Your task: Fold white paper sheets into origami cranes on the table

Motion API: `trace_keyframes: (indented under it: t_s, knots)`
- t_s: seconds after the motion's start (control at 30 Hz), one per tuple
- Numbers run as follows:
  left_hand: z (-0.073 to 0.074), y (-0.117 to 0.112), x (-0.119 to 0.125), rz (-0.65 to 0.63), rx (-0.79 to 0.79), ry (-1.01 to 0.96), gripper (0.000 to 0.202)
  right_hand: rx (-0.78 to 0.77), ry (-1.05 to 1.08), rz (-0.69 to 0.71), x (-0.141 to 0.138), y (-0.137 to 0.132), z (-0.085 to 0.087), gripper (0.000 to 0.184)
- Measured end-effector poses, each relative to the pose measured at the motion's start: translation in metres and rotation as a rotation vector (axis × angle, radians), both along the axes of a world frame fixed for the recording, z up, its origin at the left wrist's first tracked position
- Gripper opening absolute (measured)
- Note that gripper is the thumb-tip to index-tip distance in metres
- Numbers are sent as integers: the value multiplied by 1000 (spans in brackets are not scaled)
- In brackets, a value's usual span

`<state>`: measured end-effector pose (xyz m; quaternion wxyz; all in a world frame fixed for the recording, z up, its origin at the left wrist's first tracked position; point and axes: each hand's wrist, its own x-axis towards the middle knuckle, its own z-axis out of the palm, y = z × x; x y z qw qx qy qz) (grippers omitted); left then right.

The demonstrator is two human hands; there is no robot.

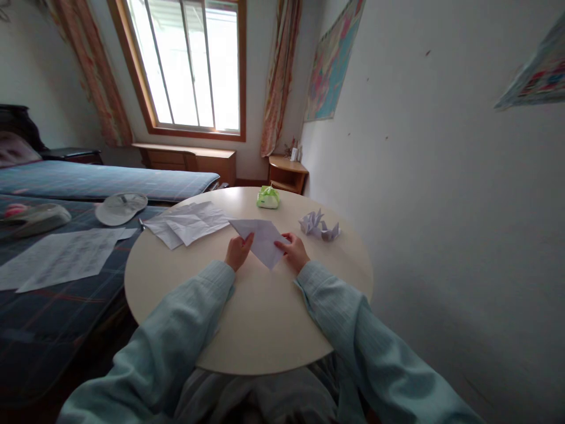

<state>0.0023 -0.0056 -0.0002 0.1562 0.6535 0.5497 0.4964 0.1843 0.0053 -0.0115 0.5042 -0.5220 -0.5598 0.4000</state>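
Between my two hands is a folded sheet of white paper (263,238), held over the round table (260,318) with one corner pointing down toward me. My left hand (239,251) pinches its left side, thumb on top. On the right side, my right hand (294,250) grips the edge between thumb and fingers. Several folded paper figures (312,223) stand together on the table, to the right of my right hand. Creased white sheets (194,222) lie in a loose pile to the left of my left hand.
A green tissue pack (268,198) sits near the table's far edge. To the left is a bed (92,306) with a white cap (121,209) and printed sheets (66,257) on it. A white wall (441,235) runs close along the right.
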Motion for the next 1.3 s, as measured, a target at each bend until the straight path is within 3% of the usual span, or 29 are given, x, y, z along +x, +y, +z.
trace_keyframes:
  t_s: [0.13,0.23,0.3,0.4,0.47,0.63,0.87,1.07,1.3]
  knots:
    - [-1,8,-4,0,-21,-223,31,7,-74,-24,1,-2,2,32]
    - [-1,14,-11,110,-15,-294,28,27,-133,-42,2,-3,3,32]
    - [-2,18,-15,193,-48,-311,24,46,-162,-120,3,-3,4,35]
    - [-6,20,-16,212,-87,-350,29,91,-197,-268,5,-1,4,40]
    - [-7,17,-14,183,-108,-294,36,99,-190,-327,7,1,4,40]
    - [-3,5,-10,55,-193,60,19,85,-238,-392,9,3,2,41]
    - [1,4,-12,112,-215,8,17,82,-291,-384,10,3,-2,44]
    - [0,5,-13,123,-244,152,17,131,-274,-430,9,4,2,41]
    - [7,-3,-8,127,-271,310,27,161,-110,-395,10,7,2,41]
